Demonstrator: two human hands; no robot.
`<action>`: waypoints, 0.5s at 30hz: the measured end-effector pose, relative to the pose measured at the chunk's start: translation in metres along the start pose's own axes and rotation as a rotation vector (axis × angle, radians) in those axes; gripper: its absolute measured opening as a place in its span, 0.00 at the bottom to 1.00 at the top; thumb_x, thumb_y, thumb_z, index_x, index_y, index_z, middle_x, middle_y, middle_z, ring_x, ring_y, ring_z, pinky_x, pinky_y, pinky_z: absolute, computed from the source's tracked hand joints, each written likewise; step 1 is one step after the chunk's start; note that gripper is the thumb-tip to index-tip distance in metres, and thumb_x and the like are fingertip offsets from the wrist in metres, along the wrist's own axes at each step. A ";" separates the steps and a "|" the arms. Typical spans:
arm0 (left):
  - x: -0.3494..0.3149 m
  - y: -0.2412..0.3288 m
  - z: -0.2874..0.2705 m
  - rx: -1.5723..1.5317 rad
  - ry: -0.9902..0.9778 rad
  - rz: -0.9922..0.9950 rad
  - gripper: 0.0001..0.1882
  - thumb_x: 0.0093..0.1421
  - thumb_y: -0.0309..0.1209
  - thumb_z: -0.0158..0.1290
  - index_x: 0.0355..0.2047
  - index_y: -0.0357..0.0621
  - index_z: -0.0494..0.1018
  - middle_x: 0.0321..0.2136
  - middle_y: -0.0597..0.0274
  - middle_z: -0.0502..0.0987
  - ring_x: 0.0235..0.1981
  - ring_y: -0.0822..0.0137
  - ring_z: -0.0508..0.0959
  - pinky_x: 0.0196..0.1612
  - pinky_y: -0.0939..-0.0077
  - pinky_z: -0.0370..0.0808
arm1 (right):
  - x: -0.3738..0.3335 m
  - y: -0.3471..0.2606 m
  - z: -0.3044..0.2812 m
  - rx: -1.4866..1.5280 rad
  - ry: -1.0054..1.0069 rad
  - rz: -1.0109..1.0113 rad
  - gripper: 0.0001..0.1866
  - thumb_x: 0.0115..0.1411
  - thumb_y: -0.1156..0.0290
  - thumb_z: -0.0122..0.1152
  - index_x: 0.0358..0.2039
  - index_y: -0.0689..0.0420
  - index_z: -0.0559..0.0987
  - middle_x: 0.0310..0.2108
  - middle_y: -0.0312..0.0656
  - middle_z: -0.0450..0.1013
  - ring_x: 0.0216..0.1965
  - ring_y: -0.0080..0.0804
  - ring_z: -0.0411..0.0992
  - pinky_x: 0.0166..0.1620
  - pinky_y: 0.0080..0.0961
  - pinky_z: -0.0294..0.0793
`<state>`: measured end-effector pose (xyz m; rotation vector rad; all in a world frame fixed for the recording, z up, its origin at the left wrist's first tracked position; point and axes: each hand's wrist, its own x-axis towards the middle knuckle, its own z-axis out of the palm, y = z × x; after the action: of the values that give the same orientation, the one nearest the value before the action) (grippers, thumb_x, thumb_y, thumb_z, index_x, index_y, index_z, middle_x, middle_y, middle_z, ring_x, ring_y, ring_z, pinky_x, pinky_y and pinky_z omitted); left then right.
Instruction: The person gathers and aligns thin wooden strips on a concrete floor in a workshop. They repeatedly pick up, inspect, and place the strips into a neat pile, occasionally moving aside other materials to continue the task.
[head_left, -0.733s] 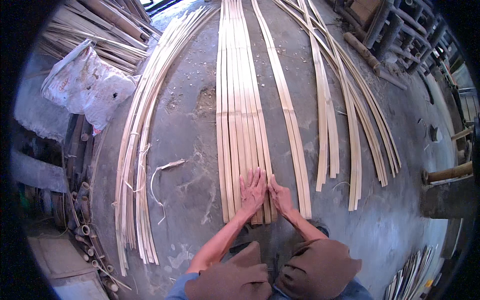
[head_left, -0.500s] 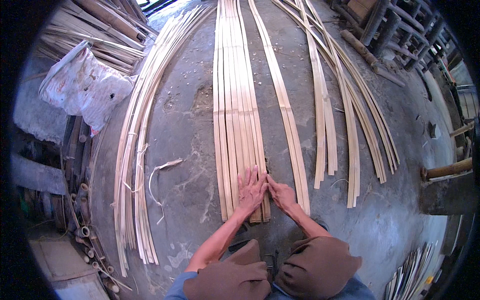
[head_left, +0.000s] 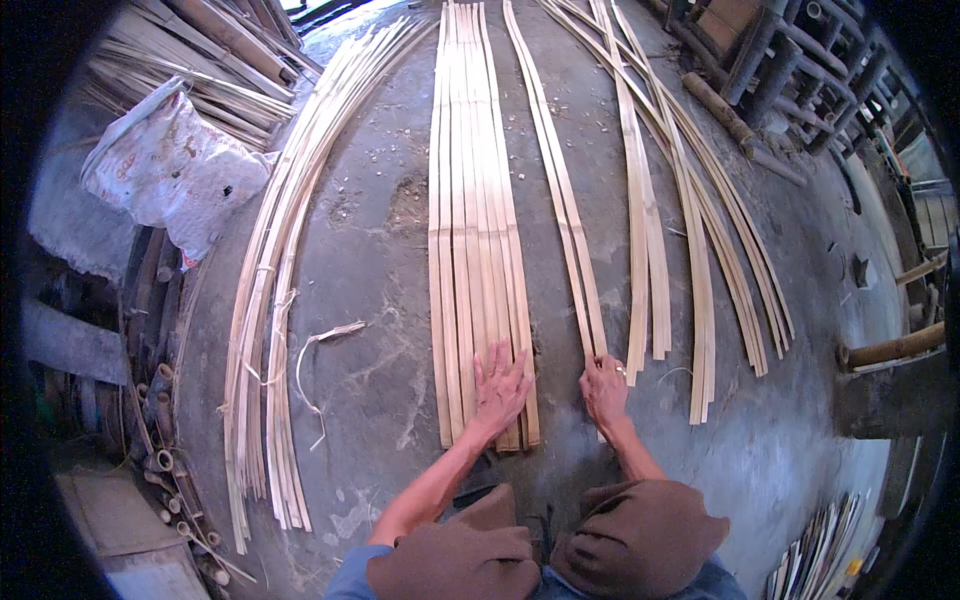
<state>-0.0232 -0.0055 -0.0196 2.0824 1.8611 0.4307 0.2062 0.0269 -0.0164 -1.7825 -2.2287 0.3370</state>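
Note:
My left hand [head_left: 500, 392] lies flat with fingers spread on the near end of several long bamboo strips [head_left: 480, 280], laid side by side on the floor. To its right, my right hand [head_left: 605, 392] has its fingers closed around the near part of a separate narrow pair of bamboo strips [head_left: 572, 240]. The hand covers part of that pair, and a pale tip shows just below it. Just right of that hand, more loose bamboo strips [head_left: 640, 250] end close by.
A tied bundle of thin bamboo strips [head_left: 275, 270] lies to the left, beside a loose strip of tie [head_left: 312, 385]. A white sack [head_left: 175, 165] rests at the far left. Bamboo frames [head_left: 790, 70] stand at the far right, and a strip bundle [head_left: 820, 545] lies lower right.
My right hand has moved right, from the edge of the wide row to the separate pair, and closed on it. My left hand stays flat on the row.

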 end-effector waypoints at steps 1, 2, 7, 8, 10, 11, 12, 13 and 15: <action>-0.001 -0.003 -0.004 -0.034 0.060 -0.033 0.30 0.66 0.42 0.47 0.66 0.47 0.60 0.71 0.47 0.48 0.72 0.48 0.44 0.70 0.45 0.37 | -0.002 -0.002 0.000 0.029 0.037 -0.048 0.24 0.60 0.69 0.58 0.58 0.54 0.72 0.45 0.47 0.68 0.43 0.49 0.72 0.44 0.41 0.76; -0.002 -0.006 -0.008 -0.067 0.120 -0.066 0.30 0.66 0.42 0.47 0.66 0.45 0.61 0.70 0.46 0.49 0.72 0.47 0.45 0.71 0.47 0.37 | -0.004 -0.004 -0.001 0.123 0.038 -0.003 0.24 0.60 0.69 0.58 0.59 0.53 0.71 0.44 0.48 0.69 0.41 0.50 0.73 0.42 0.41 0.76; -0.002 -0.043 -0.023 -0.087 0.414 -0.360 0.29 0.63 0.39 0.50 0.63 0.42 0.63 0.64 0.46 0.59 0.64 0.45 0.59 0.66 0.48 0.54 | -0.012 -0.016 -0.010 0.671 -0.002 0.490 0.25 0.65 0.69 0.56 0.62 0.52 0.68 0.31 0.53 0.73 0.30 0.50 0.75 0.35 0.38 0.75; -0.004 -0.052 -0.028 -0.097 0.405 -0.430 0.28 0.63 0.38 0.50 0.62 0.41 0.63 0.63 0.44 0.60 0.63 0.44 0.60 0.65 0.47 0.55 | -0.016 -0.018 -0.007 0.621 0.030 0.403 0.24 0.66 0.69 0.55 0.63 0.53 0.67 0.29 0.54 0.72 0.29 0.48 0.73 0.35 0.36 0.74; -0.004 -0.067 -0.038 -0.118 0.384 -0.566 0.27 0.63 0.37 0.49 0.60 0.40 0.64 0.60 0.42 0.63 0.61 0.42 0.62 0.63 0.45 0.57 | -0.021 -0.021 0.003 0.519 0.097 0.236 0.24 0.68 0.68 0.53 0.64 0.53 0.66 0.24 0.54 0.70 0.27 0.43 0.71 0.34 0.33 0.73; -0.002 -0.070 -0.041 -0.115 0.370 -0.596 0.26 0.63 0.38 0.49 0.60 0.41 0.64 0.58 0.42 0.64 0.60 0.42 0.63 0.62 0.45 0.58 | -0.018 -0.020 0.014 0.580 0.122 0.212 0.24 0.69 0.68 0.53 0.64 0.53 0.66 0.25 0.54 0.70 0.26 0.41 0.70 0.34 0.32 0.72; 0.000 -0.070 -0.046 -0.118 0.358 -0.623 0.26 0.63 0.39 0.49 0.60 0.41 0.65 0.57 0.43 0.65 0.59 0.43 0.64 0.60 0.45 0.59 | -0.013 -0.023 0.022 0.636 0.148 0.188 0.24 0.69 0.68 0.53 0.64 0.53 0.66 0.25 0.53 0.69 0.26 0.39 0.69 0.34 0.31 0.72; 0.001 -0.070 -0.050 -0.121 0.345 -0.650 0.26 0.63 0.39 0.48 0.60 0.42 0.65 0.55 0.44 0.66 0.58 0.44 0.65 0.59 0.45 0.60 | -0.011 -0.023 0.027 0.650 0.134 0.186 0.24 0.69 0.68 0.52 0.65 0.54 0.66 0.25 0.53 0.68 0.26 0.38 0.68 0.34 0.30 0.71; 0.001 -0.082 -0.046 -0.094 0.345 -0.626 0.26 0.63 0.39 0.48 0.59 0.41 0.65 0.52 0.45 0.70 0.56 0.45 0.68 0.58 0.47 0.62 | -0.003 -0.030 0.028 0.640 0.060 0.202 0.24 0.70 0.67 0.52 0.65 0.54 0.65 0.25 0.52 0.67 0.26 0.36 0.67 0.33 0.30 0.71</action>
<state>-0.1163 0.0059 -0.0129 1.3154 2.4918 0.7190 0.1693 0.0172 -0.0325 -1.6155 -1.6322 0.9055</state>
